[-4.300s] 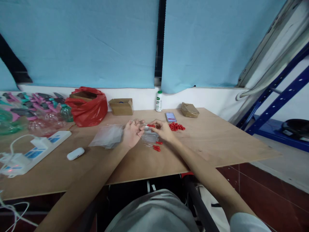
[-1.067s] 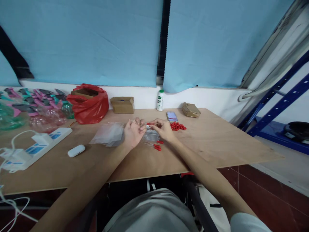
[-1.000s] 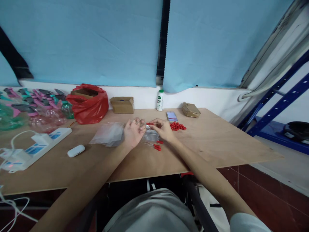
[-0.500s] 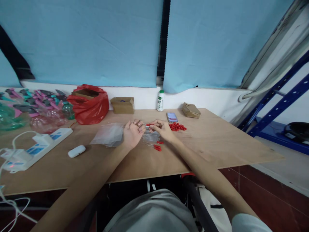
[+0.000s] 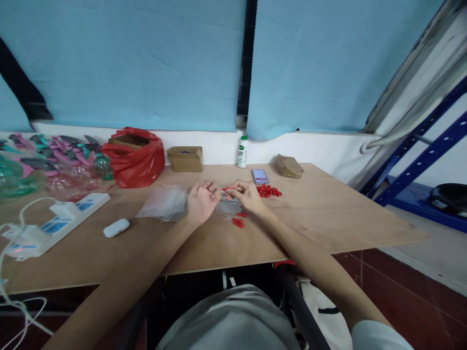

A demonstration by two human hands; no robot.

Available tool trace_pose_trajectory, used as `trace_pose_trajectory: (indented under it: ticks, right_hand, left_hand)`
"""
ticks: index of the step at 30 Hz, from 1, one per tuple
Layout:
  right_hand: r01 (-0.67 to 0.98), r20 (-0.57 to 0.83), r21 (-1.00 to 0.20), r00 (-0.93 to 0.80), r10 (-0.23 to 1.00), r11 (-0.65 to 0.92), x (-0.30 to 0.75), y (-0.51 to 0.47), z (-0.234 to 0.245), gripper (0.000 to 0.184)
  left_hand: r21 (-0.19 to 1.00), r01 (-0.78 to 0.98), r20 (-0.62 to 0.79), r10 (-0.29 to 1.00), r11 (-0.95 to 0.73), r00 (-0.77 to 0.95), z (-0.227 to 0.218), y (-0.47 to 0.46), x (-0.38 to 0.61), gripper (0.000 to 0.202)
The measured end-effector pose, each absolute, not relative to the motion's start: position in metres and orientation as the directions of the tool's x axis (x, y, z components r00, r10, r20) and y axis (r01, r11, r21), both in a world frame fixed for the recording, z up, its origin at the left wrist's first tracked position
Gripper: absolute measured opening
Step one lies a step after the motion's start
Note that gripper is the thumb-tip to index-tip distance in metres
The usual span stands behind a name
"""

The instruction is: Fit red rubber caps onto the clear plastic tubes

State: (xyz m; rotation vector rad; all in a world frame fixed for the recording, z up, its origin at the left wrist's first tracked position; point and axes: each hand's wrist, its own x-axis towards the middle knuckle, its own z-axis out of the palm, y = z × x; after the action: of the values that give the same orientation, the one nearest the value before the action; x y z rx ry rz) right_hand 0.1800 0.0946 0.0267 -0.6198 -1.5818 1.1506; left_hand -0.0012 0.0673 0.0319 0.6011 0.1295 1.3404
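My left hand [image 5: 202,203] is turned palm up with its fingers curled, pinching a thin glass dropper tube [image 5: 220,188]. From the right, my right hand [image 5: 247,195] grips the red rubber bulb [image 5: 228,189] at that tube's end. The fingers partly hide where bulb and tube meet. Below the hands lies a bundle of clear glass tubes [image 5: 228,207]. Droppers with red bulbs [image 5: 238,223] rest in front of it. Beyond my right hand is a heap of loose red rubber bulbs [image 5: 270,191].
Clear plastic bags [image 5: 162,204] lie left of my hands, near a white earbud case [image 5: 116,228] and a power strip [image 5: 69,221]. Behind stand a red bag [image 5: 140,163], a cardboard box [image 5: 186,160], a white bottle [image 5: 242,153], a phone [image 5: 260,176] and a brown packet [image 5: 289,166].
Both hands stay together in nearly the same place, the tube and bulb still between them. Only slight finger shifts show.
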Motion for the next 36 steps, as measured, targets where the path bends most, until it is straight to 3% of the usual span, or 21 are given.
trace_pose_trajectory:
  ticks: [12,21,26,36]
  right_hand:
    - [-0.093,0.475,-0.876,-0.326,0.817,0.473,0.179,0.099,0.018,0.043]
    - [0.121,0.567,-0.769,-0.326,0.757,0.628,0.183,0.089,0.024,0.038]
    - [0.106,0.585,-0.756,-0.332,0.74,0.646,0.185,0.091,0.024,0.036]
    - [0.217,0.565,-0.726,-0.352,0.746,0.653,0.193,0.095,0.028,0.029]
  left_hand:
    - [0.493,-0.865,0.258,0.933,0.098,0.252,0.031,0.065,0.0,0.032]
    - [0.519,-0.849,0.228,0.941,0.101,0.251,0.031,0.065,0.0,0.033]
    - [0.525,-0.845,0.237,0.935,0.104,0.263,0.034,0.064,-0.001,0.035]
    - [0.676,-0.737,0.231,0.951,-0.005,0.206,0.029,0.076,-0.006,0.055]
